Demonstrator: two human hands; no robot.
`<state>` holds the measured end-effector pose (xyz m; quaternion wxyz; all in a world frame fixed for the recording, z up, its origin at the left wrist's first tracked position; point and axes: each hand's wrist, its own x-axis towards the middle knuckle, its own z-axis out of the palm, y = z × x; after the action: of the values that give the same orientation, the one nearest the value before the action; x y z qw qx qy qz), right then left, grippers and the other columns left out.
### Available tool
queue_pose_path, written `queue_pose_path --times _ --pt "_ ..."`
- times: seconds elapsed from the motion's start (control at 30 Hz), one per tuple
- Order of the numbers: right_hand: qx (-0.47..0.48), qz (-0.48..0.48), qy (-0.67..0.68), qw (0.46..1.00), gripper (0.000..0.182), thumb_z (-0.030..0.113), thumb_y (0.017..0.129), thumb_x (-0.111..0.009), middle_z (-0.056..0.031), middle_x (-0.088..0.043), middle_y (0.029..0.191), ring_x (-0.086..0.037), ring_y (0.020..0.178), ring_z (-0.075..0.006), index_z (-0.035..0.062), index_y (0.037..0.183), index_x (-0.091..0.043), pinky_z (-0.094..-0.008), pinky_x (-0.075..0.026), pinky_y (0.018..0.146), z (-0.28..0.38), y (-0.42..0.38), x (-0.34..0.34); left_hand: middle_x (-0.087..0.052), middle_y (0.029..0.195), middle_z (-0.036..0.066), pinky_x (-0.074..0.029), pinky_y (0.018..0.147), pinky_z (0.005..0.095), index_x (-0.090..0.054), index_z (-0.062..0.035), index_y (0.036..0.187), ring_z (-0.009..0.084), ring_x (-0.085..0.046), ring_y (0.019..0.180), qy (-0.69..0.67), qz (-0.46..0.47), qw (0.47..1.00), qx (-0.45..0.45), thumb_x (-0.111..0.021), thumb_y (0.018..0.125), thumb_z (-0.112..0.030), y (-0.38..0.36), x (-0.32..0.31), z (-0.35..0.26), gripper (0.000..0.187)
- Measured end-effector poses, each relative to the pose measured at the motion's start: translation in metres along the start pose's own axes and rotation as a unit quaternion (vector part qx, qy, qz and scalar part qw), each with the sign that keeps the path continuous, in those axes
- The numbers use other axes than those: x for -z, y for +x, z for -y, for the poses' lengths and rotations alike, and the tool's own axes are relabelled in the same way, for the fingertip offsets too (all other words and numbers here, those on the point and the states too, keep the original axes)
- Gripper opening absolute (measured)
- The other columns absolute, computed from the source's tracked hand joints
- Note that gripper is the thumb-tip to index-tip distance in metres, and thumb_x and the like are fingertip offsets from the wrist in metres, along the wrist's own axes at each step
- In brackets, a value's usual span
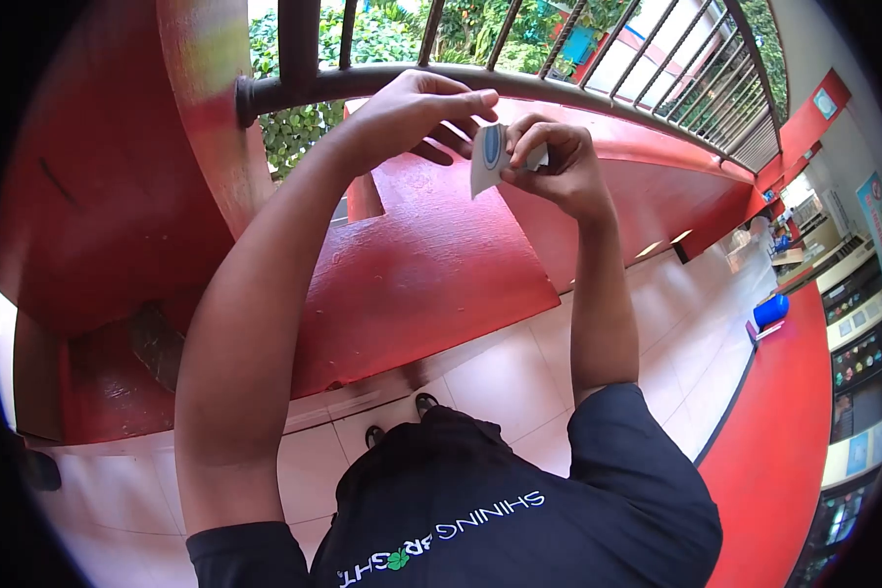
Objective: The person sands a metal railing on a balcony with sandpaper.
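A small white piece of paper [484, 174] with a blue oval printed on it is pinched between the thumb and fingers of my right hand [559, 162]. Part of the paper shows behind those fingers, and its lower corner hangs down. Just left of it, my left hand [423, 116] is raised with its fingers apart and nothing between them. Its fingertips come close to the paper's upper left edge. Both hands are held over a red ledge [421, 284] with a glossy painted top.
A dark metal railing [402, 86] runs behind the hands, with green plants [323, 44] beyond it. A red pillar [206, 108] rises at the left. Pale floor tiles [500, 367] lie below. On the right stand a blue object [770, 311] and a red wall [769, 412].
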<state>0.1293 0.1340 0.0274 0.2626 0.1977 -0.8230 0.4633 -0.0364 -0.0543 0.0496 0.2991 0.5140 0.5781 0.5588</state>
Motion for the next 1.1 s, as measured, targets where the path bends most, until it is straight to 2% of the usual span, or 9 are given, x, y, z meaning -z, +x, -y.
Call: queue_pose_path --times 0.2,0.27,0.33,0.53,0.6,0.63,0.87,1.03,1.1 --pt "-0.026 0.013 0.000 1.000 0.024 -0.010 0.077 -0.080 -0.0127 -0.065 0.126 -0.067 0.110 -0.0180 0.0023 0.098 -0.076 -0.0294 -0.058 0.083 0.015 -0.002 -0.003 -0.072 0.084 0.002 -0.059 0.065 0.0222 -0.076 -0.0014 0.107 0.0073 -0.068 0.073 0.034 0.080 0.993 0.081 -0.080 0.091 -0.029 -0.002 -0.001 -0.003 0.032" --pt "-0.026 -0.025 0.001 0.999 0.029 -0.007 0.080 -0.080 -0.0169 -0.061 0.140 -0.067 0.117 -0.0214 0.0037 0.106 -0.078 -0.0300 -0.058 0.084 0.014 -0.001 -0.008 -0.075 0.095 0.013 -0.063 0.067 0.0247 -0.075 0.0046 0.109 0.0136 -0.073 0.077 0.017 0.002 0.999 0.047 -0.082 0.087 -0.020 0.007 -0.001 0.011 0.033" --pt "-0.046 -0.265 -0.286 0.920 0.045 0.000 0.083 -0.079 -0.0243 -0.040 0.160 -0.061 0.130 -0.0309 0.0092 0.127 -0.073 -0.0350 -0.058 0.092 0.021 0.001 -0.024 -0.075 0.094 0.017 -0.065 0.069 0.0286 -0.073 0.0093 0.109 0.0172 -0.075 0.080 -0.010 -0.147 0.989 0.008 -0.076 0.089 -0.012 0.009 -0.019 0.020 0.029" --pt "-0.087 -0.127 -0.385 0.910 0.077 0.042 0.092 -0.073 -0.0269 -0.027 0.166 -0.049 0.140 -0.0449 0.0162 0.158 -0.043 -0.0487 -0.042 0.114 0.015 -0.008 -0.061 -0.072 0.100 0.019 -0.062 0.068 0.0293 -0.068 0.0125 0.109 0.0209 -0.074 0.084 -0.186 -0.176 0.966 0.031 -0.071 0.092 -0.010 0.010 -0.048 0.025 0.029" --pt "-0.138 -0.069 -0.473 0.867 0.091 0.053 0.092 -0.070 -0.0193 -0.027 0.169 -0.047 0.142 -0.0445 0.0179 0.165 -0.028 -0.0518 -0.041 0.115 0.013 -0.004 -0.058 -0.072 0.097 0.017 -0.061 0.067 0.0293 -0.067 0.0114 0.108 0.0202 -0.073 0.083 -0.187 -0.180 0.965 0.028 -0.070 0.093 -0.012 0.012 -0.051 0.033 0.028" --pt "-0.178 -0.022 -0.589 0.788 0.091 0.054 0.094 -0.066 -0.0145 -0.029 0.169 -0.045 0.144 -0.0424 0.0180 0.166 -0.022 -0.0545 -0.041 0.114 0.025 -0.002 -0.061 -0.072 0.097 0.017 -0.061 0.068 0.0295 -0.067 0.0108 0.108 0.0197 -0.073 0.083 -0.183 -0.160 0.970 0.030 -0.070 0.093 -0.012 0.010 -0.049 0.033 0.028" --pt "-0.074 -0.014 -0.365 0.928 0.069 0.031 0.103 -0.059 -0.0212 -0.035 0.163 -0.038 0.148 -0.0413 0.0094 0.162 -0.031 -0.0494 -0.038 0.118 0.000 0.003 -0.037 -0.071 0.098 0.009 -0.059 0.082 0.0333 -0.068 0.0014 0.109 0.0164 -0.071 0.088 -0.146 -0.091 0.983 0.058 -0.070 0.095 -0.014 0.006 -0.035 0.032 0.021" --pt "-0.041 -0.121 -0.388 0.913 0.050 0.023 0.106 -0.051 -0.0244 -0.045 0.155 -0.040 0.147 -0.0386 0.0035 0.153 -0.046 -0.0451 -0.038 0.119 -0.044 0.015 -0.016 -0.074 0.110 0.010 -0.059 0.082 0.0350 -0.069 -0.0002 0.118 0.0188 -0.074 0.096 -0.107 -0.135 0.983 0.061 -0.068 0.097 -0.030 0.008 -0.021 0.030 0.036" --pt "-0.045 -0.224 -0.432 0.872 0.044 0.021 0.108 -0.048 -0.0244 -0.049 0.152 -0.043 0.145 -0.0367 0.0026 0.148 -0.052 -0.0436 -0.039 0.118 -0.082 0.027 0.025 -0.078 0.104 0.012 -0.060 0.080 0.0395 -0.072 -0.0031 0.116 0.0251 -0.077 0.090 0.108 -0.262 0.959 -0.010 -0.067 0.093 -0.034 0.016 -0.002 0.043 0.039"
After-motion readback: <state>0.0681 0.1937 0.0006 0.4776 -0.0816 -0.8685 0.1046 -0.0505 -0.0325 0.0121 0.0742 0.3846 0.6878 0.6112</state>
